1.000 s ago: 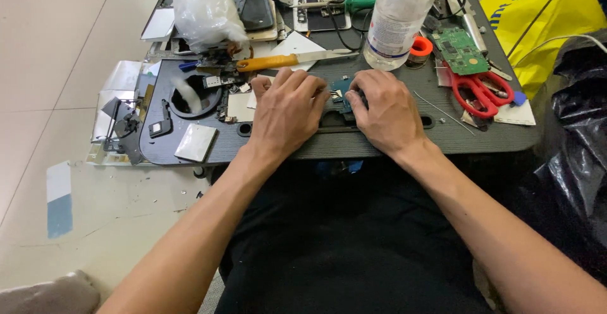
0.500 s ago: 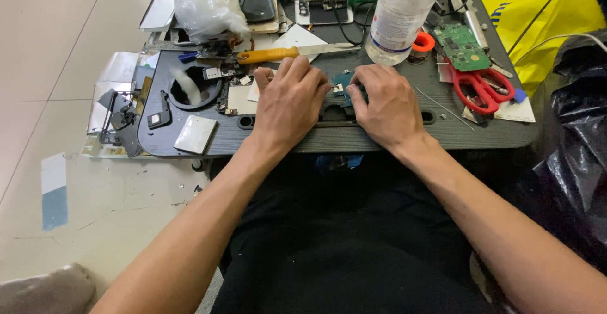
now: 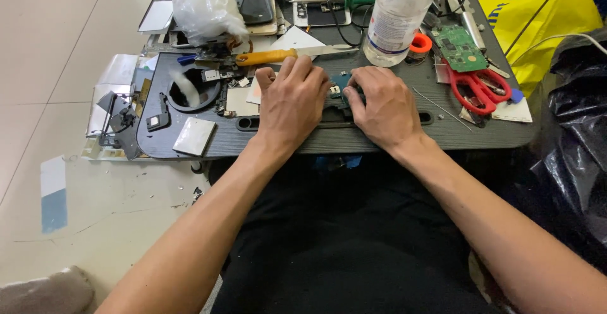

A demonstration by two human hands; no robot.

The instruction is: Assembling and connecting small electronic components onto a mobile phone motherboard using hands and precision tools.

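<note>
both hands (image 3: pixel 338 102) palm-down, side by side, fingers curled

Pale tiled floor (image 3: pixel 57 29) (scuffed, littered) under a dark lap table (image 3: pixel 480 138).

Dark grey plastic lap tray (image 3: pixel 379 138); red-handled steel scissors (image 3: pixel 473 89); green printed circuit board (image 3: pixel 459 47); yellow-handled metal knife (image 3: pixel 278 56); green-handled screwdriver (image 3: pixel 354 0); clear plastic bottle with white label (image 3: pixel 395 17); orange tape roll (image 3: pixel 420 43); yellow plastic bag (image 3: pixel 537 17); small blue circuit board (image 3: pixel 338 89).
</note>
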